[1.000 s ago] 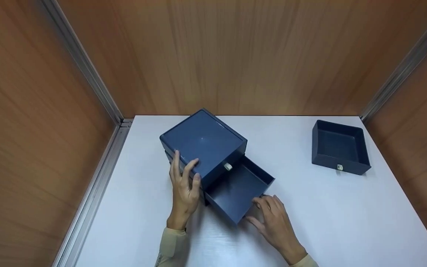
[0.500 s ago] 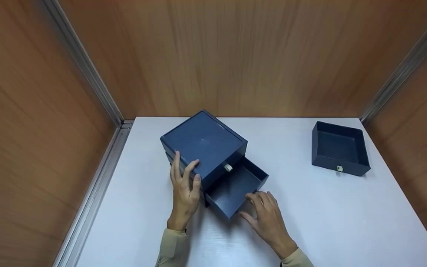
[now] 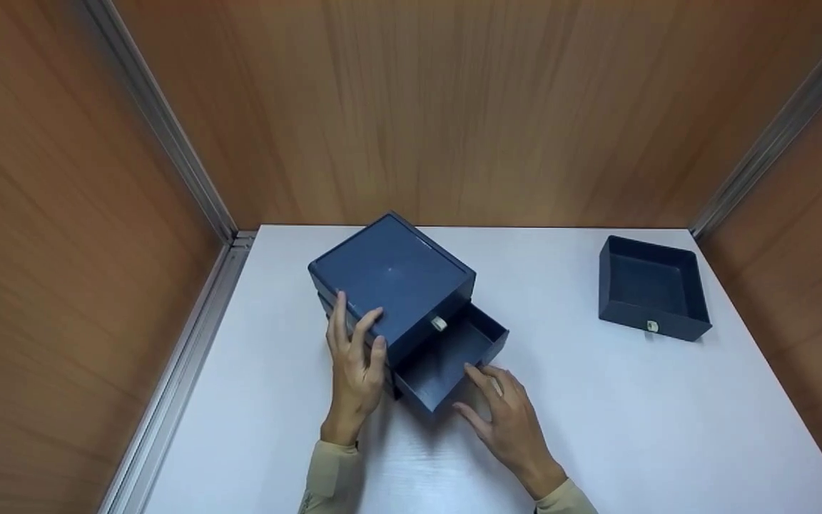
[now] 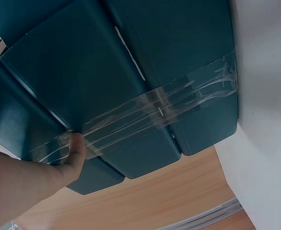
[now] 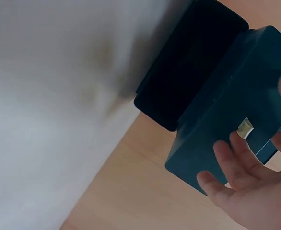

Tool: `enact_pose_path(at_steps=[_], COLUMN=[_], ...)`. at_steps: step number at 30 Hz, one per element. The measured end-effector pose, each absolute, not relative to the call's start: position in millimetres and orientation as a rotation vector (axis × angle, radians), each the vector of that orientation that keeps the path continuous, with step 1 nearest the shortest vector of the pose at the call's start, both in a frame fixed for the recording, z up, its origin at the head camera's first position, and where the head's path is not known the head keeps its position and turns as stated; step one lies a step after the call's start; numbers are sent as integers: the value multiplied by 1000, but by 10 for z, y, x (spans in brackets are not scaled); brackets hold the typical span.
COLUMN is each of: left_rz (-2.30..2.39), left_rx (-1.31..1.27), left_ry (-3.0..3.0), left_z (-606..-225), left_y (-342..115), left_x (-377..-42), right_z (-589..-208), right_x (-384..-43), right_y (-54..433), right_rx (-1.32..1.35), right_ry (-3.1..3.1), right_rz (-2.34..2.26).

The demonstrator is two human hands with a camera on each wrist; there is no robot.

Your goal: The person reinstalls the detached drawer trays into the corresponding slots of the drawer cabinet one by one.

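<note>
A dark blue drawer cabinet (image 3: 389, 275) stands turned at an angle on the white table. One lower drawer (image 3: 447, 360) sticks partly out of its front, below the top drawer with a pale knob (image 3: 439, 323). My left hand (image 3: 354, 378) rests along the cabinet's left side, fingertips reaching over the top edge. In the left wrist view, clear tape (image 4: 193, 98) runs across the stacked tiers by the thumb. My right hand (image 3: 514, 432) has its fingers spread at the pulled-out drawer's front, fingertips at its face beside a pale knob (image 5: 245, 128).
A loose dark blue drawer (image 3: 618, 312) lies on the table (image 3: 668, 428) at the back right, its pale knob facing front. Under the pulled-out drawer is a dark open slot (image 5: 193, 62). Wood panels (image 3: 411, 107) stand behind and at both sides.
The pulled-out drawer has slid farther into the cabinet, with my right hand moving left and inward along with it. My left hand has stayed on the cabinet's side.
</note>
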State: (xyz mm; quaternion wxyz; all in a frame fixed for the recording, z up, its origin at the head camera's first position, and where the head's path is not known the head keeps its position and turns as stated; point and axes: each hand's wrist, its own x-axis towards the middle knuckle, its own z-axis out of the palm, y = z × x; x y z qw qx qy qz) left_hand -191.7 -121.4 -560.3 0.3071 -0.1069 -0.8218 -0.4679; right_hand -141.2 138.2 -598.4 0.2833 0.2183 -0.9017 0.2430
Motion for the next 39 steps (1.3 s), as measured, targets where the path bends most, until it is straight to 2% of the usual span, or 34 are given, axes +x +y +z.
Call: enact_pose_path(at_steps=[8, 18, 39], left_rz=[-1236, -1236, -1227], left_rx=[-280, -291, -295], left_ry=[-2175, -2169, -2161], left_z=[-5600, -5628, -5619], left_y=[-1223, -1225, -1221], left_x=[-1913, -1920, -1923], right_z=[-6113, -6193, -6164], right_x=[-1276, -1242, -1520], right_y=[1577, 1511, 1136], right_rx=[620, 703, 734], right_ry=[-2444, -2522, -2578], right_rz=[605, 480, 475])
